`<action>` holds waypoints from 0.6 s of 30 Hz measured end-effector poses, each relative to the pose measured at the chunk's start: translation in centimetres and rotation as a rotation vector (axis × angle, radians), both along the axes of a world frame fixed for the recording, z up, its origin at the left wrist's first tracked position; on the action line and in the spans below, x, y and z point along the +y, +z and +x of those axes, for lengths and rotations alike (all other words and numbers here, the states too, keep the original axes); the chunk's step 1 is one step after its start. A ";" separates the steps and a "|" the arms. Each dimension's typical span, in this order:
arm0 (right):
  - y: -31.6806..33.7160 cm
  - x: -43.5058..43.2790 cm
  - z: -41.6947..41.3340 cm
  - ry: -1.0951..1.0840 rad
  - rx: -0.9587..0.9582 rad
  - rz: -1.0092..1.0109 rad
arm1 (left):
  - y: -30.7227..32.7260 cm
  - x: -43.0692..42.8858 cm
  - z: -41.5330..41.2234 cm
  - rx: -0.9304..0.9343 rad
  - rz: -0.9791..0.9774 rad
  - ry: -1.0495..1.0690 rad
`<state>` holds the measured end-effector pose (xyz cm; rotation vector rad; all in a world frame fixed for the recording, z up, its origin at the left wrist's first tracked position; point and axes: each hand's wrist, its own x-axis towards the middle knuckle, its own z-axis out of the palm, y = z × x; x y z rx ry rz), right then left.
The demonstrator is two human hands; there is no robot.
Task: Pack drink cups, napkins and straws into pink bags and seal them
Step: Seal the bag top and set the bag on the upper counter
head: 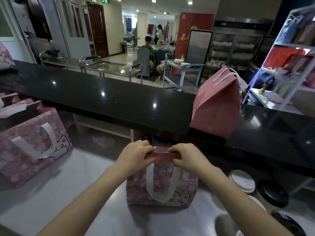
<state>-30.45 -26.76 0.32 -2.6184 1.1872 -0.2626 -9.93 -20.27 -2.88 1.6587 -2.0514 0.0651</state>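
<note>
Head view: left hand (136, 155) and right hand (185, 159) pinch the folded top of pink bag (162, 188), six o'clock.
Risk: uneven pressure may let fold spring open.

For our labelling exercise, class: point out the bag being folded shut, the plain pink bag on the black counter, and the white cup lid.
bag being folded shut (162, 186): head view, front panel between handle straps
plain pink bag (216, 108): head view, broad side panel
white cup lid (242, 180): head view, flat top
</note>
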 end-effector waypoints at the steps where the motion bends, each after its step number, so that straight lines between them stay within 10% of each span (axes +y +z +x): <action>1: -0.2 0.1 0.5 0.004 0.010 -0.005 | -0.1 -0.1 -0.5 -0.015 -0.005 -0.009; 18: 0.4 -1.1 -2.0 -0.021 -0.061 0.080 | 0.6 -0.4 1.1 0.004 0.010 -0.044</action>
